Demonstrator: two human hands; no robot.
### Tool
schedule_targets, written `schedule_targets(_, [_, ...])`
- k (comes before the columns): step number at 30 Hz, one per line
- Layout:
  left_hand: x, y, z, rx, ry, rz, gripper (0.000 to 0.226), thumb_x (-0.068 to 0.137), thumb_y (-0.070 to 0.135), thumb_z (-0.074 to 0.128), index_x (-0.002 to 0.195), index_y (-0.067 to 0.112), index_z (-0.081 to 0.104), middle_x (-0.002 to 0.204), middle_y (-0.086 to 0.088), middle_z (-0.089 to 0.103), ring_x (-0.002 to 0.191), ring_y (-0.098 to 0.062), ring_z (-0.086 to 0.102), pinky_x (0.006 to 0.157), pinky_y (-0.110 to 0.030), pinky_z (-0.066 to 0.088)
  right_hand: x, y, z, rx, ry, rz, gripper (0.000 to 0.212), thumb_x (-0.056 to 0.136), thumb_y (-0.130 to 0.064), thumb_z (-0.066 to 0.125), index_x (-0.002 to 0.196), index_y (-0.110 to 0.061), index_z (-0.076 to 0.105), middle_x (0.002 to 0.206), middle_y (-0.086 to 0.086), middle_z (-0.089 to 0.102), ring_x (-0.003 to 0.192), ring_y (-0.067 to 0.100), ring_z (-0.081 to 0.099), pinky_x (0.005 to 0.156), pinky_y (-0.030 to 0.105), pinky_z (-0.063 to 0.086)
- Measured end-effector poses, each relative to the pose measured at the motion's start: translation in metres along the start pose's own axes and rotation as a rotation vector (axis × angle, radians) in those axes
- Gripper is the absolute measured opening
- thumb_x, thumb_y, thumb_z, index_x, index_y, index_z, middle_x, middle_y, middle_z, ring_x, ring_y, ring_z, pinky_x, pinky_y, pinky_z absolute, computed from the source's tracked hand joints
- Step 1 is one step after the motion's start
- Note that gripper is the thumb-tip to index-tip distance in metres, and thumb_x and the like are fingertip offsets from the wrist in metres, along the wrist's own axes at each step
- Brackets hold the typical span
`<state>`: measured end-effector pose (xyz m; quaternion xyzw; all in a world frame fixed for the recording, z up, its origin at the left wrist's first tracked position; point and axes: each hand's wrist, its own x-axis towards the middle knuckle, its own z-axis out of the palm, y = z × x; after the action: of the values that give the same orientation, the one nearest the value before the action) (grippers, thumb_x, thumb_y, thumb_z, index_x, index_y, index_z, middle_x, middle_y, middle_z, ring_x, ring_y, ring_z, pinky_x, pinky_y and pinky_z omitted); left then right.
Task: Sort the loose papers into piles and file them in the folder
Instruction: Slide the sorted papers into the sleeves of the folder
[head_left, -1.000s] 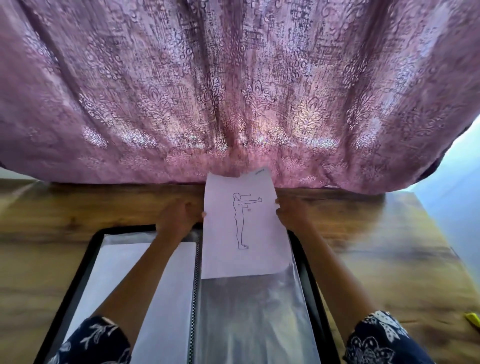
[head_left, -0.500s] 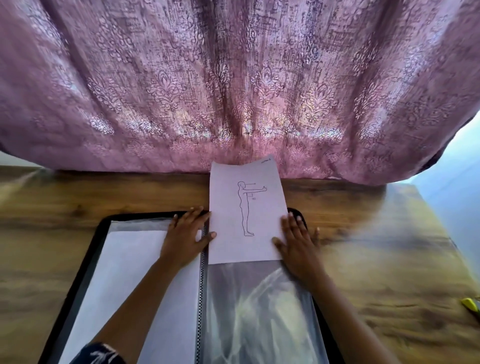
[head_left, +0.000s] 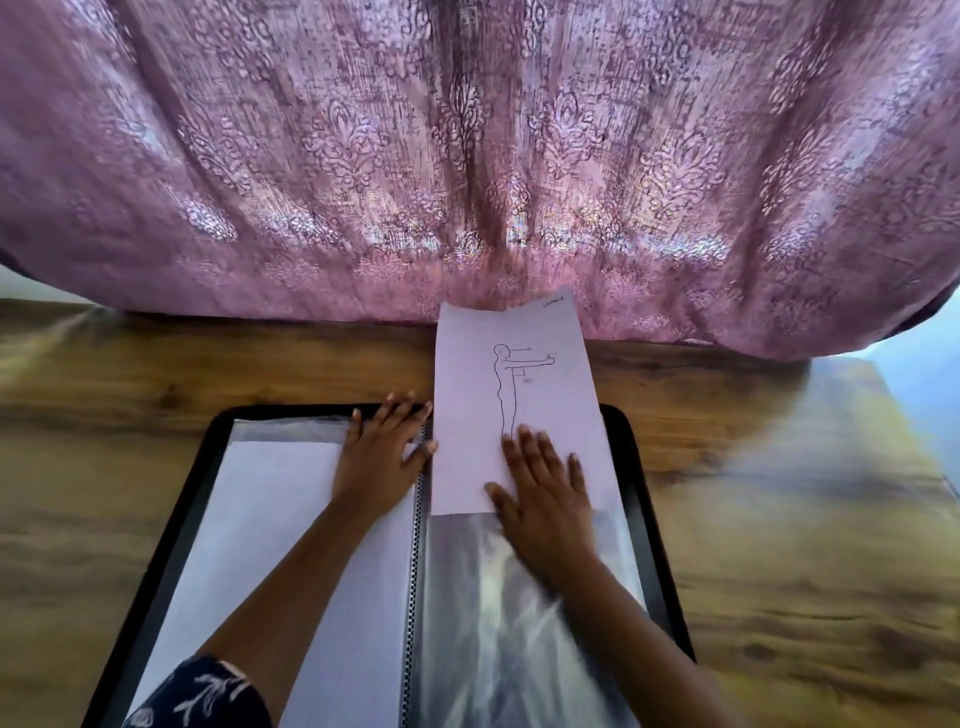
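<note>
A black folder (head_left: 631, 467) with clear plastic sleeves lies open on the wooden table. A white paper (head_left: 545, 400) with a line drawing of a standing figure sticks out of the top of the right-hand sleeve (head_left: 493, 613), its upper half past the folder's edge. My right hand (head_left: 545, 493) presses flat on the lower part of that paper, fingers straight. My left hand (head_left: 379, 457) rests flat on the top of the left page, thumb near the spine. The left sleeve holds a white sheet (head_left: 280, 530).
A purple patterned curtain (head_left: 467, 156) hangs just behind the far edge of the wooden table (head_left: 156, 374). Bare wood lies on both sides of the folder. A pale wall or floor (head_left: 924, 374) shows at far right.
My right hand has moved from the paper's right edge onto its lower middle. The paper sits a little deeper in the sleeve. My left hand stays flat by the spine.
</note>
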<state>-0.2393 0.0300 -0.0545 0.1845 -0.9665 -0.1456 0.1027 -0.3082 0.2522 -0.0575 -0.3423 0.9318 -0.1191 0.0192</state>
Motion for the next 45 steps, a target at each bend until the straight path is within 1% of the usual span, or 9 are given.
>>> schedule_targets(5, [0.000,0.000,0.000,-0.008,0.013,0.002,0.068,0.086,0.059,0.024,0.140,0.027,0.050,0.151,0.005,0.041,0.143,-0.017,0.030,0.113,-0.053,0.018,-0.003,0.067,-0.019,-0.038,0.137,0.173,0.065,0.093,-0.055,0.024,0.144,-0.020,0.042,0.151,0.000,0.037,0.140,0.022,0.036,0.113,0.051,0.019])
schedule_targets(9, [-0.001,0.000,-0.001,-0.041,0.014,-0.003,0.069,0.086,0.058,0.020,0.140,0.026,0.050,0.151,0.005,0.039,0.144,-0.015,0.027,0.115,-0.050,0.013,0.030,0.068,-0.034,-0.115,0.379,0.205,0.047,0.090,-0.037,0.036,0.117,-0.011,0.064,0.120,0.010,0.064,0.111,0.031,0.058,0.105,0.054,0.032])
schedule_targets(12, [-0.001,0.001,-0.003,-0.080,0.050,-0.020,0.066,0.087,0.054,0.021,0.138,0.026,0.052,0.150,0.006,0.041,0.144,-0.015,0.027,0.115,-0.052,0.008,0.092,0.044,-0.046,0.046,0.444,-0.016,0.037,0.088,-0.024,0.042,0.109,-0.009,0.068,0.108,0.010,0.069,0.098,0.031,0.064,0.091,0.044,0.047])
schedule_targets(17, [-0.004,-0.004,-0.005,-0.184,0.279,-0.200,0.040,0.090,0.026,0.046,0.124,0.016,0.065,0.136,-0.004,0.058,0.135,-0.024,0.044,0.111,-0.060,0.013,0.194,0.005,-0.052,0.096,0.053,-0.293,0.037,0.091,-0.012,0.052,0.127,-0.005,0.059,0.130,0.015,0.059,0.120,0.034,0.053,0.100,0.042,0.041])
schedule_targets(22, [-0.001,-0.001,-0.002,-0.086,0.138,-0.188,0.049,0.090,0.039,0.043,0.132,0.019,0.059,0.143,0.000,0.051,0.140,-0.022,0.037,0.114,-0.056,0.012,0.241,0.004,-0.042,-0.044,-0.166,-0.210,0.049,0.097,-0.027,0.047,0.143,-0.012,0.039,0.145,0.012,0.043,0.131,0.032,0.040,0.104,0.043,0.038])
schedule_targets(27, [0.000,-0.001,-0.002,-0.051,0.106,-0.204,0.052,0.091,0.043,0.038,0.135,0.023,0.056,0.147,0.003,0.046,0.142,-0.019,0.033,0.115,-0.054,0.010,0.246,0.006,-0.038,0.031,-0.066,-0.245,0.028,0.092,-0.020,0.051,0.114,-0.018,0.068,0.122,0.007,0.064,0.113,0.029,0.058,0.092,0.037,0.048])
schedule_targets(31, [-0.001,0.001,-0.003,-0.048,0.134,-0.196,0.054,0.090,0.047,0.034,0.133,0.023,0.058,0.144,0.003,0.050,0.140,-0.019,0.036,0.114,-0.054,0.013,0.223,0.007,-0.048,0.247,-0.108,-0.334,0.015,0.087,-0.015,0.065,0.099,-0.011,0.074,0.105,0.008,0.072,0.097,0.024,0.064,0.084,0.025,0.045])
schedule_targets(39, [-0.001,0.003,-0.008,-0.065,0.115,-0.222,0.051,0.090,0.042,0.038,0.134,0.023,0.056,0.145,0.004,0.049,0.141,-0.018,0.034,0.115,-0.053,0.010,0.175,0.005,-0.062,0.481,-0.497,-0.389,0.011,0.081,0.003,0.069,0.091,0.009,0.070,0.081,0.003,0.069,0.069,-0.009,0.062,0.072,0.009,0.046])
schedule_targets(45, [-0.002,0.004,-0.012,-0.069,0.088,-0.232,0.040,0.097,0.031,0.051,0.137,0.024,0.053,0.148,0.005,0.044,0.143,-0.016,0.029,0.116,-0.051,0.007,0.150,-0.003,-0.075,0.379,-0.691,-0.296,0.014,0.084,0.004,0.064,0.097,0.003,0.070,0.094,0.009,0.070,0.073,0.004,0.060,0.070,0.011,0.047])
